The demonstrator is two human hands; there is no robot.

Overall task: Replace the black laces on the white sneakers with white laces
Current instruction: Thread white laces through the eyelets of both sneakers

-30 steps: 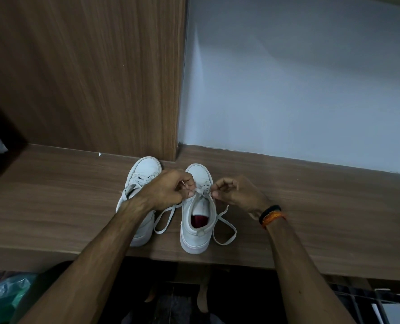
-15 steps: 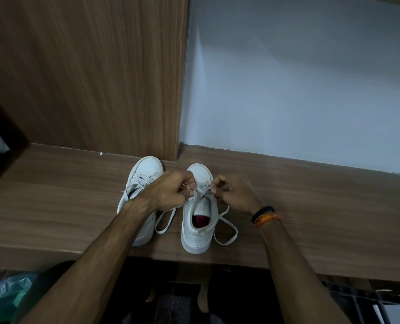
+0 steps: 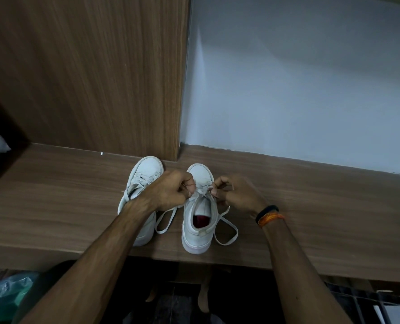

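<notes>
Wooden shelf (image 3: 54, 202), brown laminate, running the full width; upright wood-grain panel (image 3: 89, 73) behind its left part; pale blue-grey wall (image 3: 299, 78) behind the right part, dimly lit; dark floor (image 3: 178, 305) below the shelf edge; metal grille (image 3: 369, 305) at lower right

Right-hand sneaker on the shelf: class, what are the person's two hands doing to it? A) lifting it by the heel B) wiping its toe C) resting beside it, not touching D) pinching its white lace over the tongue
D: the left hand and right hand each pinch the white lace above the tongue of the right-hand sneaker, whose loose ends trail on the wooden shelf.
</notes>
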